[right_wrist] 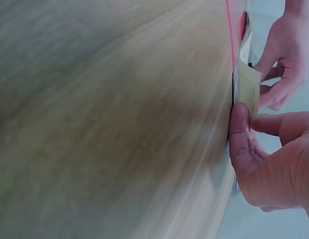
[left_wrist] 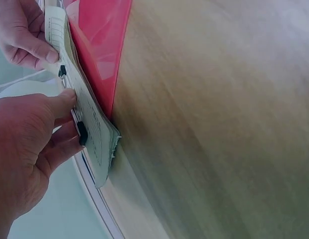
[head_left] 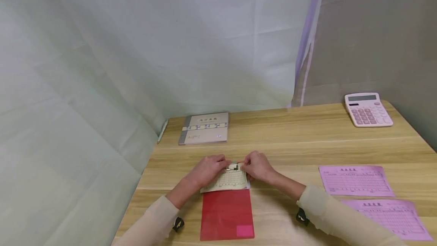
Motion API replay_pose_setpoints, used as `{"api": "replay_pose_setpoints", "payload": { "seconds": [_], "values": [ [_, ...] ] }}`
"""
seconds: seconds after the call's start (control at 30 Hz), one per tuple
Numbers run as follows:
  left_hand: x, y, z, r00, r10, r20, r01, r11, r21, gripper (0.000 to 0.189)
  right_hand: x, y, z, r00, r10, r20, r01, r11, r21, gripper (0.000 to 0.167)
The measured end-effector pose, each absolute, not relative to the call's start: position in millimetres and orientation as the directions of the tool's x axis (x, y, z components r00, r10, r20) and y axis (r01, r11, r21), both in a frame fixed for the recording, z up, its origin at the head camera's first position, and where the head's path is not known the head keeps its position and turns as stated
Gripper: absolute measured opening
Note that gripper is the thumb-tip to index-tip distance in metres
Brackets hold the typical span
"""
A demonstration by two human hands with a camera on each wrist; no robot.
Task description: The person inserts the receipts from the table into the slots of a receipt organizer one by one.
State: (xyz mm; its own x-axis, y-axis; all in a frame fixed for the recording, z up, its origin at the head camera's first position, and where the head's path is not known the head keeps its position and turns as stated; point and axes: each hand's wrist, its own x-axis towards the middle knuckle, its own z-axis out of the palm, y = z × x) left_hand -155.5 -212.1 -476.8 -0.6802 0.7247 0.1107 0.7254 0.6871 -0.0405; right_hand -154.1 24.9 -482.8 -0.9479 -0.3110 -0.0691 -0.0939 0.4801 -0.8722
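Observation:
A red clipboard [head_left: 227,213] lies on the table with several pale printed forms [head_left: 232,180] across its top part. At its top edge is a metal clip with black ends [left_wrist: 82,132]. My left hand [head_left: 209,171] pinches this clip, thumb on the near side and fingers behind it in the left wrist view. My right hand [head_left: 258,167] pinches the top right corner of the forms between thumb and fingers, as the right wrist view shows. The forms bow slightly, and their lower edge stands off the board. Both hands partly hide the clip and upper corners.
Two pink printed sheets [head_left: 355,180] lie at the right. A pink and white calculator [head_left: 368,110] sits at the far right corner. Notebooks with a paper band [head_left: 205,128] lie at the back left, beside a pen [head_left: 162,131]. Cloth [head_left: 222,48] hangs behind the table.

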Motion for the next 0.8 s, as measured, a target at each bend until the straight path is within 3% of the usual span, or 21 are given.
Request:
{"api": "replay_pose_setpoints", "payload": {
  "seconds": [0.23,0.47,0.6,0.8],
  "values": [
    [-157,-213,-479,-0.691,0.716,0.097,0.719,0.695,-0.01,0.031,-157,28,-481,-0.939,-0.329,-0.099,-0.082,0.494,-0.865,0.022],
    [-159,-213,-477,-0.689,0.717,0.108,0.72,0.693,-0.006,0.031,-167,35,-469,-0.95,-0.307,-0.049,-0.162,0.624,-0.764,0.017],
    [-159,-212,-475,-0.7,0.709,0.086,0.711,0.703,-0.002,0.032,-169,37,-467,-0.924,-0.363,-0.123,-0.128,0.596,-0.793,0.009],
    [-159,-212,-475,-0.698,0.712,0.08,0.714,0.7,0.002,0.032,-164,36,-472,-0.899,-0.404,-0.167,-0.065,0.5,-0.863,0.019]
  ]
}}
